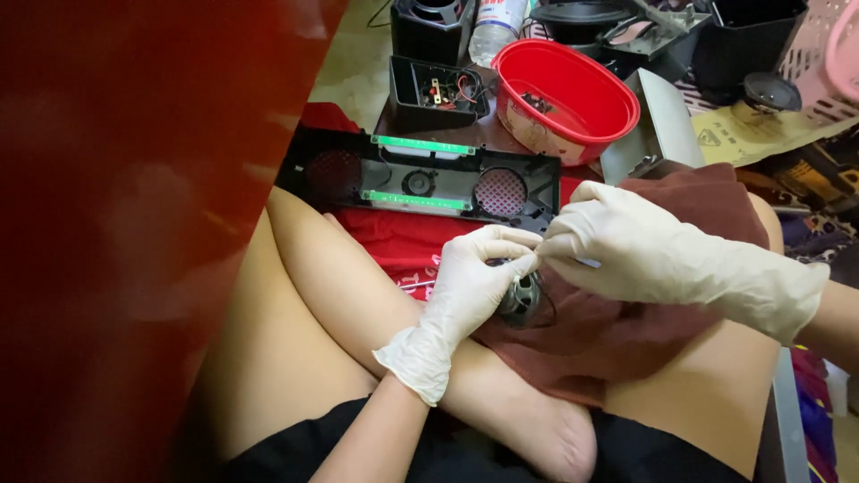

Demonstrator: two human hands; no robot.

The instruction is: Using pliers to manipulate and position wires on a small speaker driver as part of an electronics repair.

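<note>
My left hand (465, 291), in a white glove, grips a small round black speaker driver (522, 300) that rests on a brown cloth (608, 331) over my crossed legs. Its thumb and forefinger pinch something thin at the driver's top. My right hand (626, 246), also gloved, meets the left fingertips there and pinches the same spot. What sits between the fingertips is too small to tell.
A black speaker housing (420, 179) with two green strips and round grilles lies beyond my knees on a red cloth (394, 237). Behind it stand a red oval tub (568, 94), a small black box with wiring (436, 94), a plastic bottle (494, 27) and a grey metal plate (653, 125). A red blurred surface (134, 224) covers the left.
</note>
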